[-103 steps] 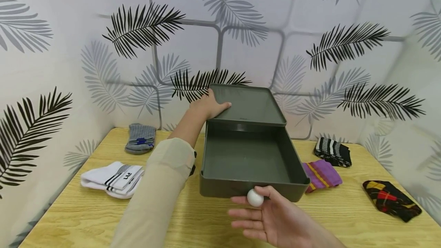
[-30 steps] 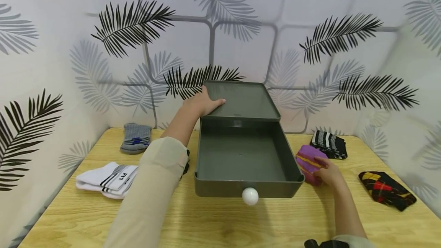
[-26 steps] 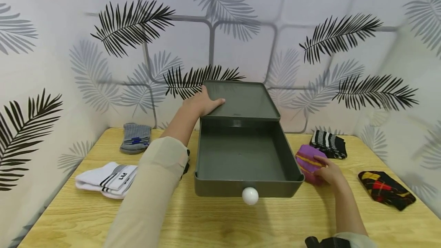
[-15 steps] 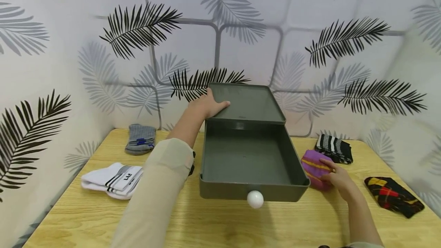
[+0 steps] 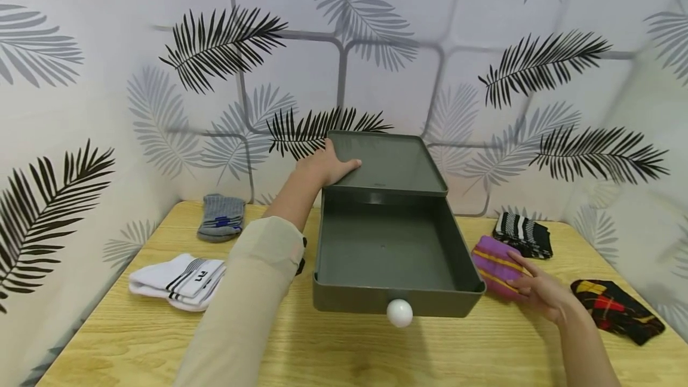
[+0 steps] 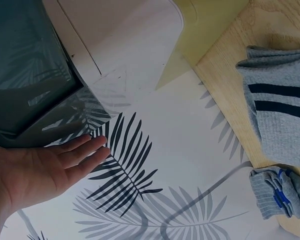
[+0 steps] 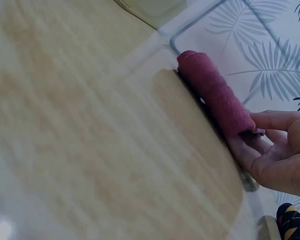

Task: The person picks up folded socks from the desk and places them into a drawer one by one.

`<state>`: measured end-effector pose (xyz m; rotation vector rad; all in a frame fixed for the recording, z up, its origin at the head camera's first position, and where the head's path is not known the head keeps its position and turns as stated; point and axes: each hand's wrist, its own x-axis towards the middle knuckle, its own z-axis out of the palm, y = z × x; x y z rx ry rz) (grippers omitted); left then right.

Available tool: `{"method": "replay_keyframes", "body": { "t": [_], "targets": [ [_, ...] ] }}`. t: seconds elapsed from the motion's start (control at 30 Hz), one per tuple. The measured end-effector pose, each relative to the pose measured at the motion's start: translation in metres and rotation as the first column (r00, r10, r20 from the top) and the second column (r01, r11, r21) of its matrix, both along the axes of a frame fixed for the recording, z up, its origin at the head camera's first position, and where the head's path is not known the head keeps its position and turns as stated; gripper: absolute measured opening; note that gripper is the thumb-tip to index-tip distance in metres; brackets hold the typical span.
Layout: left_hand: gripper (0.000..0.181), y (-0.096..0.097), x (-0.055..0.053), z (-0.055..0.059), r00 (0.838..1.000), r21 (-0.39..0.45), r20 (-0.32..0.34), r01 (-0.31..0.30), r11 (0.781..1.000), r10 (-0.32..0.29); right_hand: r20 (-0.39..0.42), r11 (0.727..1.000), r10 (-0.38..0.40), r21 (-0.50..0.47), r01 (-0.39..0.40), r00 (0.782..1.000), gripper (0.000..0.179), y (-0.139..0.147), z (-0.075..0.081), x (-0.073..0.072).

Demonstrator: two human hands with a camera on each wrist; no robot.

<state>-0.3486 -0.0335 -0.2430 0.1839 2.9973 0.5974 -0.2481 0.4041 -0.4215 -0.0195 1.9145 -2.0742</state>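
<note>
The grey box (image 5: 349,300) stands open, inner floor (image 5: 387,249) showing; left hand (image 5: 325,166), straight-fingered, touches its raised lid (image 5: 389,163); right hand (image 5: 543,291) (earlier at the white knob (image 5: 399,313)) pinches the purple sock (image 5: 493,263) at right

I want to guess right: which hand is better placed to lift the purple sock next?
Probably the right hand: its fingers hold the purple sock, while the left hand is farther away, holding the grey lid.
</note>
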Motion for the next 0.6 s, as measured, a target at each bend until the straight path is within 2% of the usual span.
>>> {"method": "replay_keyframes", "body": {
  "t": [0.1, 0.27, 0.43, 0.6],
  "targets": [
    [0.091, 0.001, 0.0, 0.0, 1.0, -0.003, 0.005, -0.002, 1.0, 0.002, 0.0, 1.0, 0.0, -0.015, 0.0, 1.0, 0.076, 0.001, -0.004, 0.002],
    [0.091, 0.0, 0.0, 0.0, 1.0, 0.0, 0.006, -0.004, 1.0, 0.004, 0.005, 1.0, -0.004, -0.024, 0.004, 1.0, 0.066, 0.002, -0.002, 0.003],
    [0.09, 0.0, 0.001, 0.0, 1.0, 0.006, 0.011, -0.001, 1.0, 0.001, 0.001, 0.999, 0.013, -0.031, -0.013, 1.0, 0.061, -0.001, 0.013, 0.007],
    [0.09, 0.0, 0.002, 0.001, 1.0, 0.012, 0.014, 0.001, 1.0, -0.001, -0.033, 0.995, 0.065, -0.075, -0.067, 0.997, 0.059, -0.003, 0.032, 0.013]
  ]
}}
